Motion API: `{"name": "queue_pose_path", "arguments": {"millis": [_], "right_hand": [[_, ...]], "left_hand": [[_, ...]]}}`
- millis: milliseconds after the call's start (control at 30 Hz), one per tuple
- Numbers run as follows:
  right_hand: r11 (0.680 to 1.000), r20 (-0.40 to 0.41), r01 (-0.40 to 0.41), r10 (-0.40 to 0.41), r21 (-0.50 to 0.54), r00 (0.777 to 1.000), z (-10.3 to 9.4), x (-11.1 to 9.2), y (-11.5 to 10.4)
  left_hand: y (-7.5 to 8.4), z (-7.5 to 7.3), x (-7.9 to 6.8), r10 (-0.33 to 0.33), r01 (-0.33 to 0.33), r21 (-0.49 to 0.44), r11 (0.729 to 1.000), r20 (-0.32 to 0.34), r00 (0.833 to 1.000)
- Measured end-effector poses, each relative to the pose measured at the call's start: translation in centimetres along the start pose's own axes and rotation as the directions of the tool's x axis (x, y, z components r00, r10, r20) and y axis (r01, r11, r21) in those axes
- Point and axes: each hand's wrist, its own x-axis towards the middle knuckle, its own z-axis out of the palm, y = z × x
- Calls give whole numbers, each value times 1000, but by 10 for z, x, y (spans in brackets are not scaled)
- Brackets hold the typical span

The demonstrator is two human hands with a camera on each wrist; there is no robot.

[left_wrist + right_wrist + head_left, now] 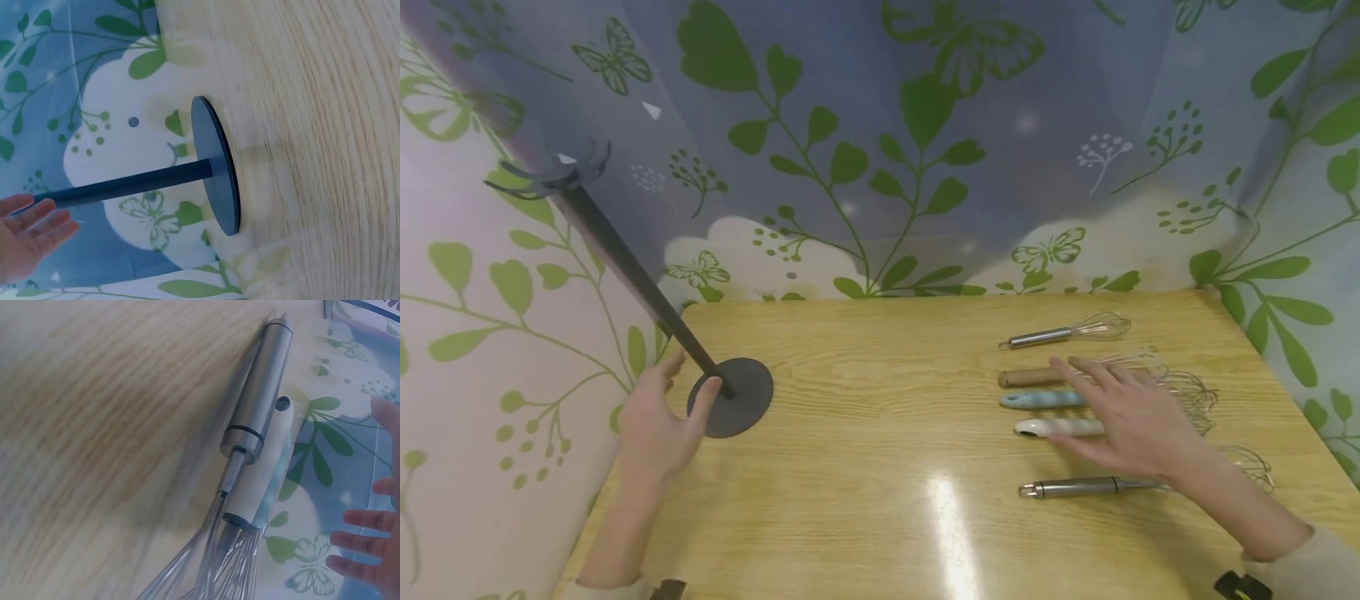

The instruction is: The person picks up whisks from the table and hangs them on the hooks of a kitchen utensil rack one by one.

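Observation:
A dark utensil stand (647, 287) rises from a round base (748, 404) at the table's left, with hooks at its top. My left hand (658, 425) is beside the pole, thumb and fingers apart; in the left wrist view its straight fingers (53, 231) overlap the pole. At the right, my right hand (1131, 417) is spread over a row of whisks. Beneath it lie a wooden-handled whisk (1026, 378), a light blue one (1037, 400) and a white one (1056, 427), partly hidden. Nearest me is a steel-handled whisk (1075, 487); the right wrist view shows its handle (259, 387).
A small steel whisk (1041, 337) lies farthest back in the row. The light wooden table (865, 417) ends at a curtain (850, 167) printed with leaves and butterflies, which also runs along both sides.

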Motion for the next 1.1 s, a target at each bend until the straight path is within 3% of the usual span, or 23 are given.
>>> {"name": "queue_pose_path", "arguments": {"millis": [100,333,667,833,1100], "right_hand": [[999,12,14,-14,29,1000,2,-2,0],[998,79,43,-46,46,996,4,-10,1],[994,119,53,-65,100,991,3,-19,-5],[991,139,64,-81,121,987,1,-24,-7],[984,114,115,-131,138,985,8,-32,-6]], "left_hand": [[-5,0,4,-55,54,-57,997,-32,998],[-15,6,17,-53,31,-146,989,-153,987],[-25,14,36,-116,66,-304,950,-149,982],[-27,17,41,-99,43,-319,947,-160,982],[-31,20,45,-132,80,-311,947,-153,979]]}}
